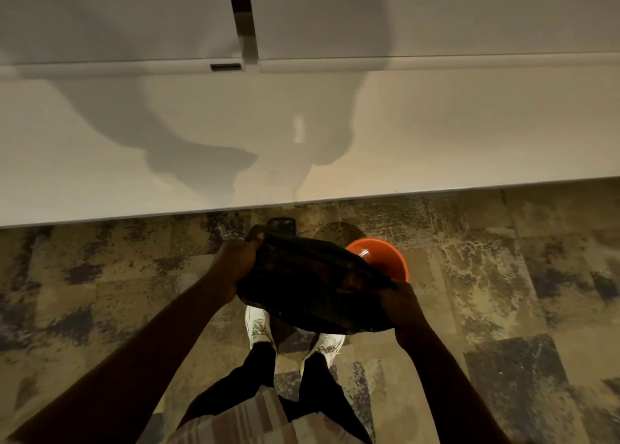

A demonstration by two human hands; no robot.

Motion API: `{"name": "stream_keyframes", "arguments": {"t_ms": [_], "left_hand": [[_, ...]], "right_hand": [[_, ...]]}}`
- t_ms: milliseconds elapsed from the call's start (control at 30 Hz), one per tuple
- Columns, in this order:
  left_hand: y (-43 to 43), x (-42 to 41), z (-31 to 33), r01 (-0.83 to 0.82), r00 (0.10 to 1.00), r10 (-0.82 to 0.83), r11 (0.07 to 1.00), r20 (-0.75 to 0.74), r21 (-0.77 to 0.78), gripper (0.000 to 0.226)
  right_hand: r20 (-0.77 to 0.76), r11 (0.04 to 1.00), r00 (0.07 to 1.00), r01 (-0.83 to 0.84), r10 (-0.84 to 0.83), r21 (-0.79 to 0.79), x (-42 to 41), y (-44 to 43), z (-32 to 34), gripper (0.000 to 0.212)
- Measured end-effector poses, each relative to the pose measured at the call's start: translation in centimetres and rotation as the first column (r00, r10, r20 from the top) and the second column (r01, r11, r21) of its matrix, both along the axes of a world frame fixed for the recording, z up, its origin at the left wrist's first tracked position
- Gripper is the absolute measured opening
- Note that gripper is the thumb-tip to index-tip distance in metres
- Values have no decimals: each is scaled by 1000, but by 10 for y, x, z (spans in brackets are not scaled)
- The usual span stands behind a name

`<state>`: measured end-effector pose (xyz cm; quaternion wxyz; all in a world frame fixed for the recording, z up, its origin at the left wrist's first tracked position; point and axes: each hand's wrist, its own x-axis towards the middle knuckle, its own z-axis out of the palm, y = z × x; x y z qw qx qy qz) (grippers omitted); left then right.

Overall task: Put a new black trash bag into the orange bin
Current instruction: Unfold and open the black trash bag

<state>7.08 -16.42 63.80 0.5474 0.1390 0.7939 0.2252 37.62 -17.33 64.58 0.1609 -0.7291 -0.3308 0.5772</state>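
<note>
— Mottled carpet floor (503,276) below a white counter (302,135); orange bin (385,259) standing on it, just past the feet.

— And the black trash bag (312,289)?

— Stretched between both hands above the shoes, long axis running far-left to near-right. Covering the bin's near-left rim.

— Grips?

— Left hand (235,262) curled over the far-left end, right hand (402,306) clenched on the near-right end. Right hand nearer the bin, which lies just beyond and right of it.

— Next?

— Probably finding the mouth, then shifting right.

floor (503,276): mottled carpet | on it: orange bin (385,259), white shoes (258,326)
</note>
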Motion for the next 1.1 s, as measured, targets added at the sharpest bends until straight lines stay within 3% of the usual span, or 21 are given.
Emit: {"name": "stream_keyframes", "arguments": {"t_ms": [67,167,233,300,333,400,433,467,500,533,600,633,667,700,733,767,800,833,900,1000,1100], "left_hand": [[4,3,2,178,982,-180,984,-64,-28,41],[25,8,21,488,852,-489,871,-188,-54,36],[46,15,47,552,773,-505,834,-385,14,38],[65,21,77,528,717,-254,806,-649,268,35],[71,24,93,491,719,-20,721,-694,488,32],[73,28,118,432,758,340,378,-557,819,22],[70,30,121,447,765,402,231,-504,864,19],[66,33,118,514,745,408,152,-528,844,20],[59,36,108,612,692,372,152,-618,776,27],[51,39,92,714,609,300,195,-734,672,37],[28,38,55,885,372,33,287,-928,365,50],[19,34,36,941,248,-212,283,-945,184,48],[10,29,19,968,124,-488,253,-864,-4,40],[-1,23,3,967,-18,-719,165,-695,-196,32],[-13,18,-10,951,-87,-848,86,-523,-297,30],[-26,15,-17,943,-75,-906,72,-416,-326,32],[-38,13,-22,941,5,-927,131,-374,-311,38],[-47,13,-25,929,137,-915,252,-379,-272,45],[-59,13,-32,820,438,-784,549,-440,-162,51],[-61,18,-38,464,778,-410,886,-477,-5,44],[-54,30,-34,147,933,-127,988,-337,34,33]], "right_hand": [[117,999,992,39,-42,29,-1,8,-3,25],[190,992,978,68,-88,109,-6,35,9,27],[162,961,981,59,-106,269,-11,63,22,26],[95,848,980,101,-175,521,-16,86,44,28],[9,731,977,153,-212,665,-17,94,58,30],[-142,409,977,196,-158,891,-18,105,79,28],[-165,273,981,187,-103,944,-18,106,86,29],[-164,177,984,172,-63,969,-19,104,88,35],[-135,168,989,143,-59,975,-18,96,81,42],[-75,230,995,87,-58,969,-15,88,70,46],[108,546,994,-93,4,832,-7,62,36,51],[102,738,993,-117,65,664,-2,55,22,63],[44,893,996,-84,72,441,3,46,7,70],[38,963,997,-77,70,259,6,41,-7,64],[57,978,984,-172,167,119,12,34,-21,56],[100,972,967,-234,236,-27,20,25,-32,52],[257,962,927,-251,271,-110,25,17,-39,48],[393,965,882,-243,262,-98,27,8,-44,41],[450,991,884,-132,129,-25,30,-6,-48,30],[354,990,927,91,-125,109,34,-13,-51,26],[178,960,947,247,-268,131,34,-13,-48,24]]}}
